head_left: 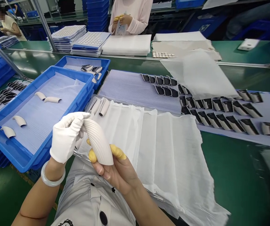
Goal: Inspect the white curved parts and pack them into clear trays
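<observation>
Between my two hands I hold a cream-white, ribbed, curved plastic shell, tilted above my lap. My left hand, in a white glove, pinches its upper end. From below, my right hand grips its lower end, with yellow covers on some fingertips. Just beyond lie a couple of similar shells at the left edge of a white cloth sheet. To the left, a blue tray lined with pale sheeting holds several more shells of the same kind.
A smaller blue tray with parts stands behind. Rows of dark-faced parts lie on sheets at the right, partly under a translucent sheet. Stacked sheets line the far bench, where a person works. A metal post rises at left.
</observation>
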`<state>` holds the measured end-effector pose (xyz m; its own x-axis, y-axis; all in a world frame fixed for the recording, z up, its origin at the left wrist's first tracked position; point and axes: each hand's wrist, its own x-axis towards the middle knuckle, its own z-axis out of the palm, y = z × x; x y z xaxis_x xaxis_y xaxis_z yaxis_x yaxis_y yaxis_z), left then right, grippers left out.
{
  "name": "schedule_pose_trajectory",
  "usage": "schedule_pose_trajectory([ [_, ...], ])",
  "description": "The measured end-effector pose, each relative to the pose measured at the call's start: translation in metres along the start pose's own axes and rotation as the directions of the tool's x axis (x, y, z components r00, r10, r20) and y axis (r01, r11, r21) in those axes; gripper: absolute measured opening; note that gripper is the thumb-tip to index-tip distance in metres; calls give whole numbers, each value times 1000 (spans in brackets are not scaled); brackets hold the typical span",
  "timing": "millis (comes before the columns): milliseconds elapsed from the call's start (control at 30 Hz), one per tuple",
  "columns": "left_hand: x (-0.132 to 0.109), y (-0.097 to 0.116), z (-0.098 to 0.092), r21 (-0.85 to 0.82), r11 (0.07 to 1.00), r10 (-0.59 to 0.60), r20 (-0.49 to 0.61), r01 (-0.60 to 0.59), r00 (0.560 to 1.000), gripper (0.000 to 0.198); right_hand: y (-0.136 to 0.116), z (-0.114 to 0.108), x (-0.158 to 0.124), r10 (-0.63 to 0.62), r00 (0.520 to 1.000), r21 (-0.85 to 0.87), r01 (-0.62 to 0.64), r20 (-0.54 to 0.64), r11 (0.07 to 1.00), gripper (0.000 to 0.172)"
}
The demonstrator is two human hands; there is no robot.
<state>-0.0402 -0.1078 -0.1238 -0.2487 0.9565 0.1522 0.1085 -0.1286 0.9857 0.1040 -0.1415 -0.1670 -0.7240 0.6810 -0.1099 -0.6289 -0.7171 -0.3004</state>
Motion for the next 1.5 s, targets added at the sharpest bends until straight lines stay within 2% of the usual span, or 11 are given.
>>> schedule_pose_trajectory([
  [267,3,-4,3,-61,997,-41,46,44,998,33,2,-8,1,5,998,124,-13,66,992,34],
  [400,5,-6,4,-100,993,-62,11,63,998,31,5,-13,2,26,993,188,-48,119,981,39],
  [567,7,-7,3,-39,999,24,-34,-25,999,18,8,-13,3,86,992,188,-102,91,977,40],
  [633,9,-5,1,29,997,79,-24,-78,997,13,7,-10,3,107,993,94,-111,51,989,43],
  [700,11,-2,-3,132,982,137,10,-137,991,12,5,-7,2,40,998,-121,-45,-40,992,48],
  [800,14,4,-8,326,919,200,103,-223,974,13,0,-1,0,-212,965,-517,104,-155,850,52],
  [900,15,10,-12,459,844,219,178,-278,959,13,-5,4,-1,-287,942,-694,88,-176,714,53],
  [1133,13,15,-10,543,751,305,220,-376,927,16,-10,13,2,-251,944,-770,-4,-213,638,49],
  [1300,11,9,-12,433,813,363,146,-390,920,18,-16,20,1,-271,933,-769,-10,-237,639,50],
  [1400,10,6,-13,363,866,289,196,-343,937,14,-16,22,1,-294,930,-764,24,-218,644,46],
  [1500,8,5,-10,371,900,153,224,-229,963,28,-15,21,2,-310,931,-765,55,-193,641,46],
])
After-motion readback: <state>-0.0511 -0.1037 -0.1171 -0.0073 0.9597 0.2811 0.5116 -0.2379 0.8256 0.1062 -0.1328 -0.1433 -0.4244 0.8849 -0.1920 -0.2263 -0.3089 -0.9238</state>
